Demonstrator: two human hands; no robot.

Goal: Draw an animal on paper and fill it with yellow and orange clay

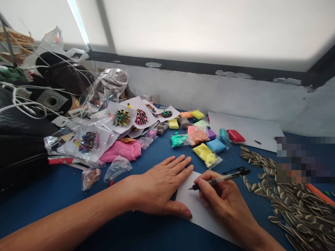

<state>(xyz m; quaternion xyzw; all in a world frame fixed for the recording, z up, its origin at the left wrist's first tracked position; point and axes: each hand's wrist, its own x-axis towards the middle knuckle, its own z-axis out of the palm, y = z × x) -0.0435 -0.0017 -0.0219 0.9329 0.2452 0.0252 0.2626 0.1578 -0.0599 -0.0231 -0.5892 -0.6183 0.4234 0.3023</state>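
A small white sheet of paper (201, 218) lies on the blue table in front of me, partly covered by both hands. Flat across its left edge rests my left hand (163, 188), fingers stretched out and thumb on the paper. My right hand (222, 197) grips a black pen with a clear barrel (220, 179), its tip pointing down and left just over the sheet. Whether the tip touches the paper I cannot tell. No marks show on the visible part of the sheet.
Several packets of coloured clay (206, 155) lie beyond my hands. Striped sunflower seeds (300, 209) are heaped at right. White papers bearing seed-and-clay figures (122, 118), a pink cloth (123, 150) and plastic wrappers (117, 168) crowd the left. A larger white sheet (248, 127) lies by the wall.
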